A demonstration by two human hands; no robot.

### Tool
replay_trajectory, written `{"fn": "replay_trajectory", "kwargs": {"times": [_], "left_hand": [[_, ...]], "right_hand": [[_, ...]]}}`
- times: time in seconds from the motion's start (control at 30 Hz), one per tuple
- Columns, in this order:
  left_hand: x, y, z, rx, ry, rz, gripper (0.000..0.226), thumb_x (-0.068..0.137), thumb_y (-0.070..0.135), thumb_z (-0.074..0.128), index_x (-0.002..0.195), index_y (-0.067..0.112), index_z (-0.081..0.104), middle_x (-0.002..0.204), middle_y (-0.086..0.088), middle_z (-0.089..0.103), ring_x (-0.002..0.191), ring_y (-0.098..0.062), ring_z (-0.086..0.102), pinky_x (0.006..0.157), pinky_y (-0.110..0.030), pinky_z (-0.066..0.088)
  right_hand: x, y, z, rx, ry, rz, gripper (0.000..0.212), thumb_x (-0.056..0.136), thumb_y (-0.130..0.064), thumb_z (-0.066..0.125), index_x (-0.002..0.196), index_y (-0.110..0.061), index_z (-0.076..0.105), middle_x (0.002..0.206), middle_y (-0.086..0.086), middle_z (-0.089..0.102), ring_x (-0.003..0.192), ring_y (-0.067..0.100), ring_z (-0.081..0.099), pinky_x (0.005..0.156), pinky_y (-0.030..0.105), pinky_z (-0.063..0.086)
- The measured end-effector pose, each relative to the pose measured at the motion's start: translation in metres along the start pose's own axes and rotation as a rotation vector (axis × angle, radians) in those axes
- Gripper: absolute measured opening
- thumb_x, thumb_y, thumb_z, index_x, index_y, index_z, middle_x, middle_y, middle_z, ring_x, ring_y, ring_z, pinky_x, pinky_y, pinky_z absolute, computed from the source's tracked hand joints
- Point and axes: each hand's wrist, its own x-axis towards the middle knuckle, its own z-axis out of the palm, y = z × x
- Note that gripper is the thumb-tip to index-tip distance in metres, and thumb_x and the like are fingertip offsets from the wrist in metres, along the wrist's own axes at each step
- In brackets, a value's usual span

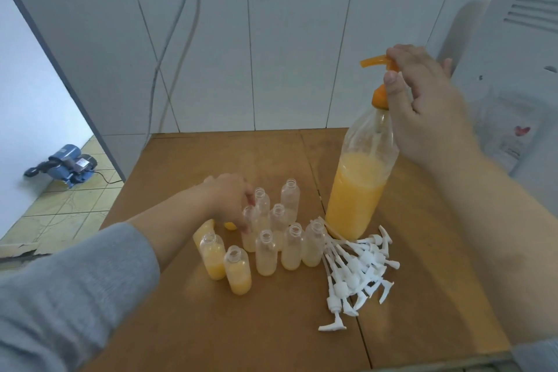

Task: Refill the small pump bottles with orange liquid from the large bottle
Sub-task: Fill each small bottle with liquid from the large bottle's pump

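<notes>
Foreground: nearest the camera, a heap of loose white pump heads (pixel 359 269) lies on the wooden table (pixel 187 326), just right of the small bottles.

Small bottles: uncapped clear bottles (pixel 265 254) stand clustered mid-table; the two nearest, at the left front (pixel 238 270), hold orange liquid in their lower parts, the others look nearly empty.

Left hand: the left hand (pixel 229 202) reaches into the back of the cluster, fingertips curled on a small bottle (pixel 249 231); motion blur makes it hard to tell whether the grip is firm.

Large bottle: the large bottle (pixel 359 184) stands upright just right of the cluster, touching the pump heap, roughly two-thirds full of orange liquid.

Right hand: the right hand (pixel 422 106) grasps the orange pump top (pixel 379 65) on the large bottle, finger and thumb pinching its head.

Backdrop: white tiled wall (pixel 287 54) behind the table.

Step in hand: apparently picking the next small bottle to fill, with the dispenser at the ready.

Next move: likely bringing that bottle's open neck under the orange spout, held steady and upright, before pressing; a misaligned neck would spill onto the table.
</notes>
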Motion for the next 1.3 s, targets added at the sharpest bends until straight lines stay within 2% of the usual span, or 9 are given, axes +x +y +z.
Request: {"fn": "replay_trajectory", "kwargs": {"times": [0.33,0.5,0.6,0.67,0.8,0.97,1.07,1.17,1.3], "left_hand": [[-0.002,0.010,0.013,0.124,0.041,-0.026,0.042,0.074,0.054,0.067,0.110,0.032,0.060,0.106,0.012,0.052,0.119,-0.017,0.041,0.111,-0.047,0.020],[-0.014,-0.003,0.004,-0.050,0.170,0.015,0.053,0.075,0.046,0.070,0.121,0.023,0.059,0.136,0.013,0.041,0.124,-0.012,0.042,0.099,-0.029,0.038],[-0.032,-0.018,-0.015,-0.169,0.269,-0.015,0.053,0.073,0.046,0.073,0.119,0.025,0.061,0.135,0.015,0.044,0.119,-0.010,0.045,0.097,-0.028,0.039],[-0.049,-0.032,-0.027,-0.343,0.377,-0.031,0.047,0.066,0.051,0.076,0.106,0.029,0.065,0.126,0.016,0.051,0.111,-0.009,0.051,0.097,-0.033,0.042],[-0.070,-0.040,-0.038,-1.101,0.646,0.061,0.030,0.068,0.034,0.081,0.094,0.025,0.070,0.109,0.007,0.069,0.105,-0.013,0.062,0.091,-0.029,0.048],[-0.052,0.004,-0.049,-1.717,0.758,0.216,0.043,0.069,0.060,0.071,0.091,0.023,0.067,0.095,0.003,0.072,0.097,-0.024,0.068,0.070,-0.035,0.057],[-0.041,0.046,-0.064,-1.536,0.682,0.139,0.032,0.095,0.048,0.042,0.105,0.021,0.054,0.084,0.005,0.065,0.079,-0.020,0.065,0.068,-0.034,0.056],[-0.036,0.079,-0.080,-1.180,0.574,0.237,0.028,0.098,0.028,0.047,0.122,0.015,0.040,0.092,0.005,0.056,0.077,-0.012,0.057,0.065,-0.016,0.049],[-0.028,0.097,-0.098,-0.835,0.691,0.279,0.037,0.091,0.030,0.059,0.124,0.022,0.045,0.111,0.010,0.056,0.086,-0.007,0.054,0.074,-0.011,0.041]], "right_hand": [[-0.001,0.000,0.000,-0.020,-0.004,-0.004,0.045,0.103,-0.032,0.028,0.142,-0.013,0.040,0.150,0.002,0.036,0.144,0.019,0.019,0.111,0.025,-0.006],[-0.003,0.001,0.001,-0.040,0.010,-0.021,0.045,0.103,-0.032,0.029,0.142,-0.012,0.039,0.150,0.003,0.036,0.145,0.021,0.016,0.113,0.028,-0.005],[-0.003,0.002,0.002,-0.047,0.008,-0.028,0.047,0.102,-0.033,0.029,0.142,-0.012,0.039,0.149,0.004,0.037,0.144,0.021,0.018,0.113,0.030,-0.004],[-0.002,0.003,0.003,-0.056,0.000,-0.029,0.047,0.102,-0.033,0.029,0.142,-0.012,0.038,0.149,0.004,0.036,0.144,0.022,0.018,0.113,0.030,-0.004],[-0.003,0.004,0.006,-0.062,0.002,-0.043,0.046,0.101,-0.033,0.029,0.142,-0.012,0.038,0.148,0.004,0.037,0.144,0.022,0.018,0.114,0.029,-0.005],[-0.005,0.003,0.006,-0.074,0.021,-0.046,0.045,0.102,-0.033,0.029,0.142,-0.013,0.037,0.148,0.003,0.036,0.144,0.020,0.017,0.114,0.029,-0.005],[-0.006,0.003,0.007,-0.088,0.019,-0.046,0.046,0.102,-0.033,0.029,0.143,-0.013,0.036,0.149,0.003,0.036,0.145,0.020,0.016,0.115,0.029,-0.006],[-0.006,0.003,0.007,-0.095,0.023,-0.050,0.046,0.102,-0.032,0.028,0.143,-0.013,0.036,0.149,0.003,0.035,0.145,0.019,0.017,0.115,0.029,-0.005],[-0.006,0.002,0.009,-0.071,0.046,-0.050,0.046,0.102,-0.032,0.028,0.142,-0.012,0.037,0.148,0.004,0.037,0.144,0.020,0.020,0.114,0.028,-0.005]]}}
